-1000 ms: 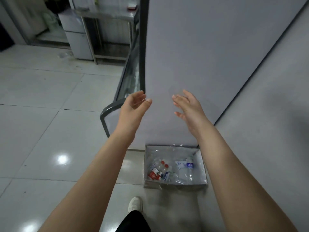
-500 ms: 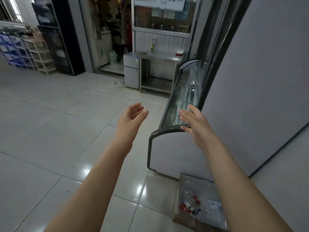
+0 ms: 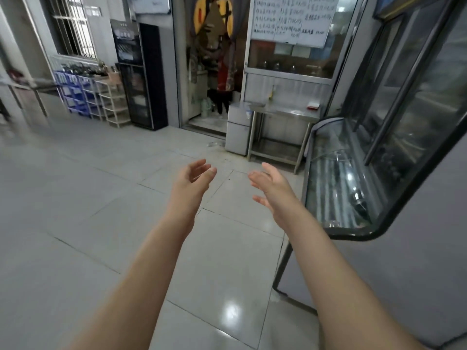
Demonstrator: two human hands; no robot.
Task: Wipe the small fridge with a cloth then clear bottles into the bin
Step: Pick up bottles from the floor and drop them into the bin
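Held both bare forearms out ahead over the tiled floor (image 3: 101, 198). Carried the left hand (image 3: 192, 180) palm inward, fingers loosely bent and spread, gripping nothing. Carried the right hand (image 3: 271, 190) near it at three o'clock, palm turned toward the left one, fingers straight and relaxed, likewise released and touching nothing.

Faced the small fridge (image 3: 237, 130) at twelve o'clock, well apart from the hands, on the far side of the floor: white, low, upright. Found it just beside the left end of a steel table (image 3: 285, 113), at the table's nine o'clock, its top about level with the tabletop. Spotted a small red-and-white item (image 3: 313, 105) on the tabletop's right end, too small to identify. Made out something pale on the floor at the fridge's nine o'clock, too blurred to name.

Had a curved-glass display case (image 3: 336, 178) at three o'clock, near the right forearm, with a tall glass-fronted cooler (image 3: 404, 84) above it at two o'clock. Saw a handwritten whiteboard (image 3: 290, 18) at one o'clock, above the table. Saw a person in a red top (image 3: 223, 79) in the doorway at twelve o'clock, behind the fridge. Noted a black cabinet (image 3: 139, 77) at eleven o'clock and stacked blue crates (image 3: 73, 92) at ten o'clock, against the far wall.
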